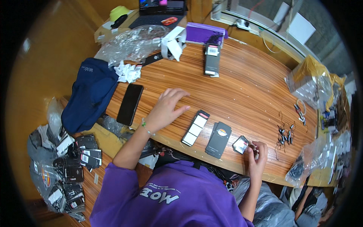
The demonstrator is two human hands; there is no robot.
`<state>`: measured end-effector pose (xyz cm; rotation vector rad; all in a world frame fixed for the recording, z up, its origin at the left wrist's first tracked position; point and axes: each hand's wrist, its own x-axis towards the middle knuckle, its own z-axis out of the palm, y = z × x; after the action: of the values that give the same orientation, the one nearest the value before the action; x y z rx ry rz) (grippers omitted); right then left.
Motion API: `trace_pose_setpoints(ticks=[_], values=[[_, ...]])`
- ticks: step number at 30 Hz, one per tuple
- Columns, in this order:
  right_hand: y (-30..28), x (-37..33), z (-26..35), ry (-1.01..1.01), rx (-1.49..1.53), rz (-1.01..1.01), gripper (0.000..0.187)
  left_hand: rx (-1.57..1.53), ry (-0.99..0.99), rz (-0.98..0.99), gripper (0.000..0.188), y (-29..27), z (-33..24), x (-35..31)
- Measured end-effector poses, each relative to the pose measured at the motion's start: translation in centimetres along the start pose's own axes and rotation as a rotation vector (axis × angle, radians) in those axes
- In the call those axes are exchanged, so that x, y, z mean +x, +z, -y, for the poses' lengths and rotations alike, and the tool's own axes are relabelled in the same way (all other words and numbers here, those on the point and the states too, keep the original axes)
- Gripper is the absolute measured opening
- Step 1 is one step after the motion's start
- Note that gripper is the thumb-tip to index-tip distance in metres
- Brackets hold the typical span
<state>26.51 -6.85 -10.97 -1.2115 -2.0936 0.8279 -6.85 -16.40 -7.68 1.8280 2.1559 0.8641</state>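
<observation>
My left hand hovers over the wooden table with fingers stretched out and nothing in them. Just right of it lies a stack of dark hang tags with white label panels on top. Beside that sits a second stack of dark grey tags bearing a small oval emblem. My right hand is at the table's front edge, thumb and forefinger bent but apart. Its thumb is close to a small pile of cut-cornered tags; whether they touch, I cannot tell.
A black phone and navy cloth lie left. Farther back are a tall tag stack, purple bin, clear plastic and laptop. Black strings and a bagged box are right. Bagged tags sit lower left.
</observation>
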Motion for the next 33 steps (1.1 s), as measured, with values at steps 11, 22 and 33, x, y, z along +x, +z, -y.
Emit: trace_pose_setpoints(ticks=[11,22,33], values=[[0.5,-2.1,2.7,-0.085,-0.086,0.136,0.013,-0.067,-0.135,-0.102,0.032,-3.1,6.3,2.8],[-0.9,-0.5,-2.2,-0.102,-0.079,-0.335,0.006,0.657,-0.020,-0.085,0.018,0.4,11.7,22.2],[0.4,-1.8,-4.7,-0.220,-0.299,-0.306,0.017,0.727,-0.353,0.007,0.023,3.3,17.0,24.6]])
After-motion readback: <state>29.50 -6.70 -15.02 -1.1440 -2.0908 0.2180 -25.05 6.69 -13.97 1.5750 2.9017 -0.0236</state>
